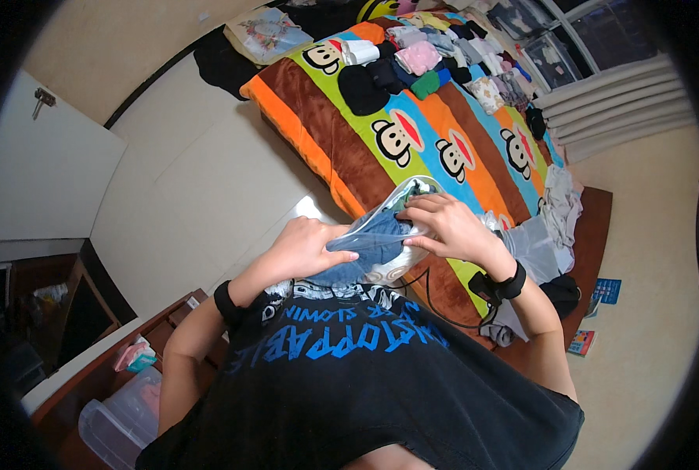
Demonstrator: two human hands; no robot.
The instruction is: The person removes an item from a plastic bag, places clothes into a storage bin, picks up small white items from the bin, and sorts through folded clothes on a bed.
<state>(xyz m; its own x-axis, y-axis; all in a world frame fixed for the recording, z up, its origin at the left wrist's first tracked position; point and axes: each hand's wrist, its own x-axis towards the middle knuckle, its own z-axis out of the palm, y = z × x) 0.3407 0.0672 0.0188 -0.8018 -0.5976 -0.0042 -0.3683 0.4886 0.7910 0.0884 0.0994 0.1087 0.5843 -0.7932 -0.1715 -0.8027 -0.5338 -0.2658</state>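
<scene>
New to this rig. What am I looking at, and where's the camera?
There's no robot: these are a person's bare hands. The single picture comes from a wide fisheye camera on their head, looking down, so straight edges bend near the rim. The left hand grips what looks like a clear bag with blue cloth inside; the right hand is at its opening, its exact grip unclear. Ahead, a colourful blanket covers a bed, with folded clothes toward its far end.

Clear, tilted bag (365, 240), blue and white cloth (396, 225) bunched inside
</scene>
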